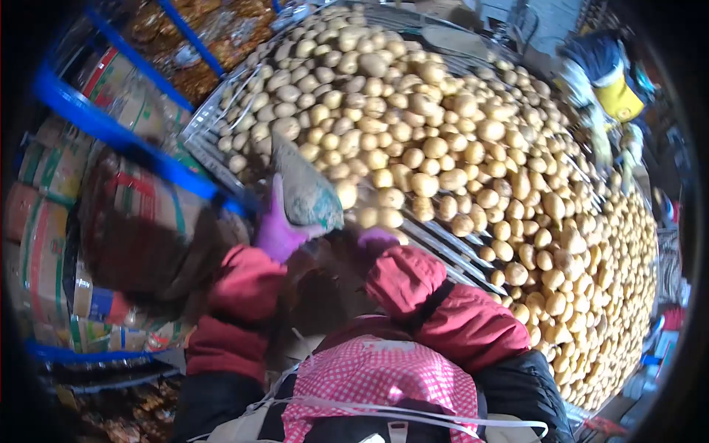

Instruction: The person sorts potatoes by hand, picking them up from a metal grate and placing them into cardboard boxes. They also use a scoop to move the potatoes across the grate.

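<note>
The left hand [281,233], in a purple glove, grips the lower end of a grey-green wedge [306,190], its thumb up along the near side and its fingers at the bottom edge; the exact kind of object is hard to tell. The wedge is tilted, its pointed end toward the far left part of the heap, and it lies over the near edge of the potatoes [450,140]. The right hand [377,241], also purple-gloved, is just beside the closest potatoes, blurred and partly behind its red sleeve [406,277], so whether it is open, closed or holding something cannot be told. The potatoes are heaped over a slatted metal tabletop [450,253], whose bars show between them near the right hand. To the left stands a blue rack [125,136] with taped cardboard boxes [46,244] behind and below its rails. A pink checked apron [380,376] covers the wearer's front. At the far right, another person [602,70], in blue and yellow, leans over the heap with both arms reaching down to the potatoes.
</note>
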Tool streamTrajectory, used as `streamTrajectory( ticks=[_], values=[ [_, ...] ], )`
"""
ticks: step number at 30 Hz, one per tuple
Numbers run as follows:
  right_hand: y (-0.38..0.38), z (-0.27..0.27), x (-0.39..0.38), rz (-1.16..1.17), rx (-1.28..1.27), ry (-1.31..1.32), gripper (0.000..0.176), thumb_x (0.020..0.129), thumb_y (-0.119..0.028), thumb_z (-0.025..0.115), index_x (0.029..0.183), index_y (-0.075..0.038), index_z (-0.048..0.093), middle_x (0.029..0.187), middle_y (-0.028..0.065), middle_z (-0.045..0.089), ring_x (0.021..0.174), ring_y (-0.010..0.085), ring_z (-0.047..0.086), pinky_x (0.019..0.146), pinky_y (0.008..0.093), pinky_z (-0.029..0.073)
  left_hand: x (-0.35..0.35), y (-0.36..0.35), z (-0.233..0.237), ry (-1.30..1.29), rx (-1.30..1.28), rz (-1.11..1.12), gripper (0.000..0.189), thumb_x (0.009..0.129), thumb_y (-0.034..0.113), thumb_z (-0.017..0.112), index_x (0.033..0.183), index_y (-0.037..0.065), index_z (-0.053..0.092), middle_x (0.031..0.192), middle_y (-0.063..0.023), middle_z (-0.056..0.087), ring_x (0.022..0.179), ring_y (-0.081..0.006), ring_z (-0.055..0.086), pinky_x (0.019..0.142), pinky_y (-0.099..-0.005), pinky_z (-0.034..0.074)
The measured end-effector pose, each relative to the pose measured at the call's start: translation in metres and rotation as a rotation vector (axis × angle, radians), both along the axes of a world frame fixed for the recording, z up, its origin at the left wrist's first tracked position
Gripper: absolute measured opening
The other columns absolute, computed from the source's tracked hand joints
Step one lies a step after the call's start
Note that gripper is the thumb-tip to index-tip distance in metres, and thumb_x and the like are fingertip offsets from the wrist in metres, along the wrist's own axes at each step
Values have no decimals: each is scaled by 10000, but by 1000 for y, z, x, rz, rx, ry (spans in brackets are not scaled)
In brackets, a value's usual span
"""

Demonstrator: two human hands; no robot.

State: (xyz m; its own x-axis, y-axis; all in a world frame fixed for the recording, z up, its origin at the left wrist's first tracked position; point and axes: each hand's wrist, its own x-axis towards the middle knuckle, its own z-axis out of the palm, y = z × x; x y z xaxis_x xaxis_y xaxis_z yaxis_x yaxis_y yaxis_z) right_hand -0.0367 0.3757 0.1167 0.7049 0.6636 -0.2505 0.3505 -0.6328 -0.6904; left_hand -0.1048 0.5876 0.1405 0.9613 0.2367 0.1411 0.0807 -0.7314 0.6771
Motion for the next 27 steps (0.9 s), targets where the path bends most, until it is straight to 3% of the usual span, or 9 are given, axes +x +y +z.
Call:
streamTrajectory(
  ticks=[9, 11, 12, 13, 16, 20, 24, 25, 27],
  values=[
    [-192, 32, -57, -491, -62, 349, 581, 957, -599, 352, 1133, -166, 697, 1071, 202, 690, 963, 392, 666, 868, 459, 519, -36, -187, -1, 222, 171, 45, 1348, 590, 462, 912, 1555, 53, 63, 1507, -341, 283, 1341, -477, 409, 1058, -499, 424],
    [-213, 14, -56, -284, -114, 182, 483, 939, -477, 504, 1240, -117, 614, 1131, 210, 670, 1043, 390, 640, 927, 449, 494, -36, -215, 11, 295, 175, 73, 1359, 586, 488, 908, 1559, 75, 55, 1496, -346, 296, 1302, -491, 447, 1023, -510, 454],
    [-227, 21, -56, -203, -29, 233, 464, 921, -370, 600, 1302, -110, 552, 1156, 220, 649, 1086, 371, 622, 960, 428, 484, -39, -225, 12, 306, 173, 88, 1353, 588, 503, 902, 1561, 84, 61, 1483, -350, 312, 1264, -500, 473, 995, -515, 468],
    [-235, 3, -62, -252, 189, 245, 475, 915, -370, 612, 1304, -107, 545, 1163, 209, 652, 1075, 369, 628, 943, 426, 493, -41, -232, 11, 307, 157, 89, 1346, 591, 517, 895, 1563, 93, 66, 1470, -355, 328, 1227, -509, 499, 967, -521, 482],
    [-251, -1, -70, -362, -6, -30, 325, 898, -327, 629, 1129, -105, 579, 989, 203, 660, 911, 378, 647, 799, 434, 510, -48, -253, 14, 324, 129, 118, 1325, 599, 553, 877, 1566, 117, 84, 1438, -367, 367, 1131, -534, 563, 895, -535, 517],
    [-292, 18, -91, -482, -95, -165, 172, 875, -271, 650, 894, -102, 624, 757, 196, 670, 692, 390, 673, 608, 444, 533, -52, -288, -6, 72, 204, -5, 1294, 597, 611, 841, 1568, 159, 115, 1508, -367, 249, 1244, -539, 474, 911, -542, 516],
    [-342, 37, -122, -536, -95, -397, 224, 847, -283, 700, 815, -109, 562, 694, 176, 634, 660, 405, 649, 555, 463, 493, -17, -342, -20, -274, 12, -368, 1276, 584, 434, 905, 1575, 193, 136, 1530, -368, 172, 1366, -526, 324, 1059, -541, 410],
    [-354, 42, -127, -549, -83, -461, 233, 848, -278, 708, 818, -104, 556, 692, 174, 630, 653, 400, 646, 549, 464, 485, -12, -364, -8, -143, -36, -368, 1231, 580, 433, 912, 1553, 140, 217, 1534, -309, 250, 1379, -500, 324, 1087, -550, 371],
    [-380, 52, -137, -669, -74, -521, 254, 851, -269, 723, 823, -93, 542, 690, 169, 620, 639, 391, 641, 535, 466, 468, 11, -398, -6, -283, -33, -517, 1118, 603, 449, 892, 1516, 173, 310, 1521, -273, 289, 1357, -498, 357, 1037, -561, 422]
  ],
)
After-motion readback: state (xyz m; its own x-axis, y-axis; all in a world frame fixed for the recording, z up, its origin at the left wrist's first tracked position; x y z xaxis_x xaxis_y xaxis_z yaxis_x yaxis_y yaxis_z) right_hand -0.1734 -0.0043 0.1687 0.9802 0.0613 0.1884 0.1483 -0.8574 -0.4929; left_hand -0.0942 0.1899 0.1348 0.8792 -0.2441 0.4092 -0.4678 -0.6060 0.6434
